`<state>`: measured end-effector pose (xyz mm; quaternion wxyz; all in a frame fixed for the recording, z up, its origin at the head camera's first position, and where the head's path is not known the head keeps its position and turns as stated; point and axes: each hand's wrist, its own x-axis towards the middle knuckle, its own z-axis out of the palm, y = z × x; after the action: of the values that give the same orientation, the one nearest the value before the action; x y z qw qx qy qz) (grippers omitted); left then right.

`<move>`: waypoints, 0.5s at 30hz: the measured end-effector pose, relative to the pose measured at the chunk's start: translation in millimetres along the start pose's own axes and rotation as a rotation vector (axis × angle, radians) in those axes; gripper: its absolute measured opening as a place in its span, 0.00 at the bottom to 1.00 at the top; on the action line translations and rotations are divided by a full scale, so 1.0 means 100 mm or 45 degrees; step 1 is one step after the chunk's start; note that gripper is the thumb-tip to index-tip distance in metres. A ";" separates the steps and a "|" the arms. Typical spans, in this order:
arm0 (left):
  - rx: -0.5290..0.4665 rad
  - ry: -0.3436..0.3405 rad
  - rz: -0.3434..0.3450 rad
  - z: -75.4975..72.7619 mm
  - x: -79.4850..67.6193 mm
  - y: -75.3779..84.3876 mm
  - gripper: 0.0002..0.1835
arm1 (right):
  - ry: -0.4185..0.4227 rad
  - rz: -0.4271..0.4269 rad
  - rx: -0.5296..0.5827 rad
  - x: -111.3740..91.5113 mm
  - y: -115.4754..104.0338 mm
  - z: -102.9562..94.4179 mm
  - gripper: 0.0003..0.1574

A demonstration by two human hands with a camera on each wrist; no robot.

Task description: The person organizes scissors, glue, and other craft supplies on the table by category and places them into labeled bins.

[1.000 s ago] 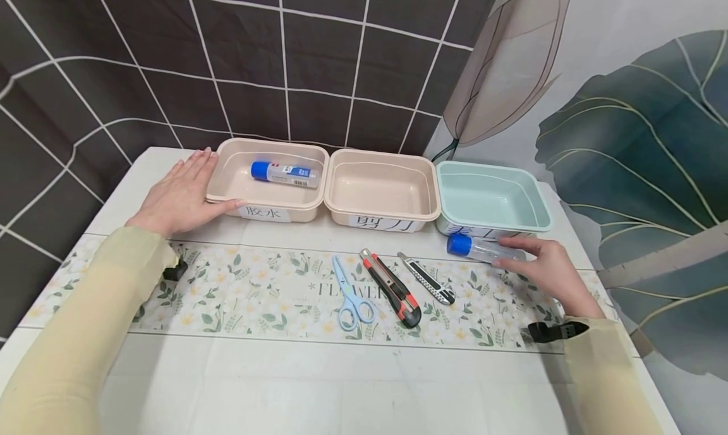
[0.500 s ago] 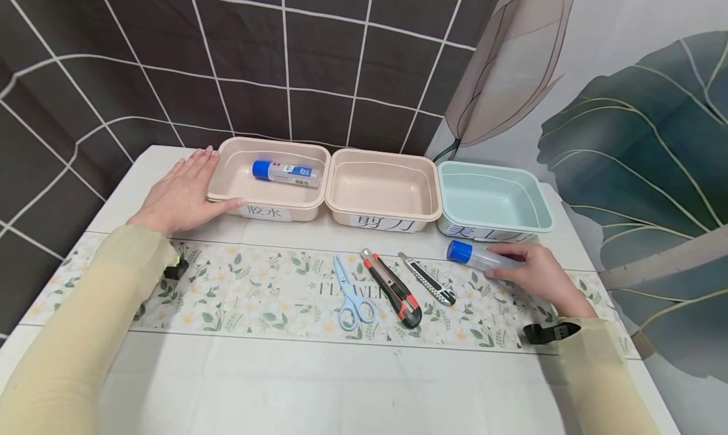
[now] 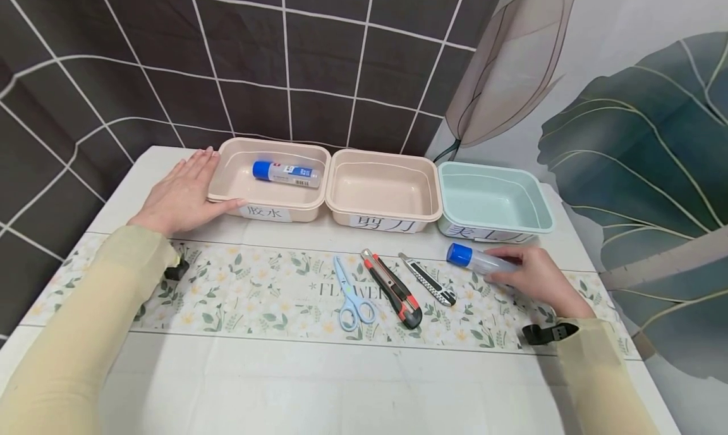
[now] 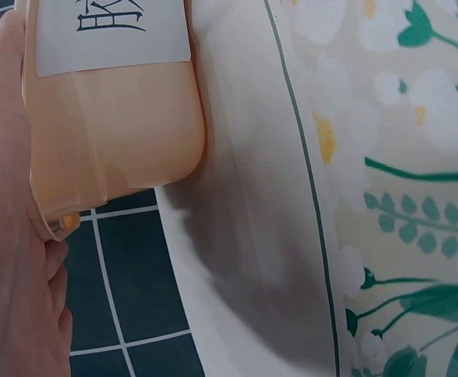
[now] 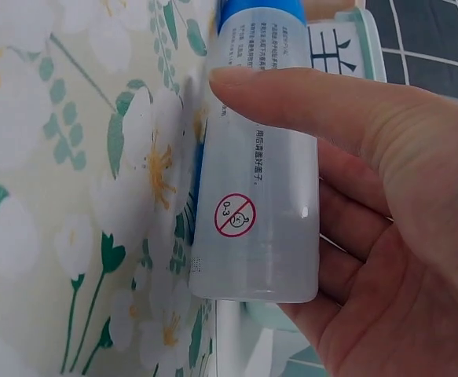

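Observation:
My right hand (image 3: 537,277) holds a clear glue bottle (image 5: 256,212) with a blue cap, thumb on its near side and fingers behind it. The bottle lies sideways close over the flowered strip, in front of the mint bin (image 3: 491,198). At the far left my left hand (image 3: 179,191) rests against the left beige bin (image 3: 309,214), fingers straight along its side and thumb along its front rim. A second glue bottle (image 3: 286,174) lies inside that bin. In the left wrist view the bin's wall (image 4: 119,126) and its white label show beside the hand.
The middle beige bin (image 3: 383,185) stands between the other two, with lettered labels on the fronts. Light-blue scissors (image 3: 349,296), a red-and-black utility knife (image 3: 392,289) and a slim black-and-white cutter (image 3: 428,280) lie on the flowered strip. A dark checked cloth (image 3: 239,55) hangs behind.
My right hand has drawn the glue bottle slightly toward me, away from the mint bin's front, exposing more of its label. The left hand stays in place.

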<state>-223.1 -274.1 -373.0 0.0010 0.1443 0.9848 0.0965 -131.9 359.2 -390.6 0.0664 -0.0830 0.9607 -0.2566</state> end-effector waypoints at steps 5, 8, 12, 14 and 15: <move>-0.005 0.012 0.015 -0.01 0.01 0.01 0.62 | 0.010 -0.005 0.003 -0.03 -0.01 0.00 0.32; -0.014 0.027 0.024 -0.01 -0.01 0.00 0.61 | 0.026 -0.016 -0.008 -0.02 -0.04 -0.02 0.32; -0.027 0.028 0.020 0.00 -0.03 -0.01 0.61 | 0.045 -0.053 -0.016 -0.01 -0.11 -0.06 0.31; -0.033 0.025 0.020 0.00 -0.03 -0.01 0.61 | 0.055 -0.074 -0.017 -0.01 -0.15 -0.08 0.30; -0.032 0.026 0.022 0.00 -0.02 -0.01 0.61 | 0.062 -0.083 -0.020 -0.02 -0.16 -0.09 0.30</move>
<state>-221.5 -275.1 -373.2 -0.0080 0.1519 0.9822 0.1103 -129.5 350.3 -374.5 0.0339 -0.1085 0.9608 -0.2529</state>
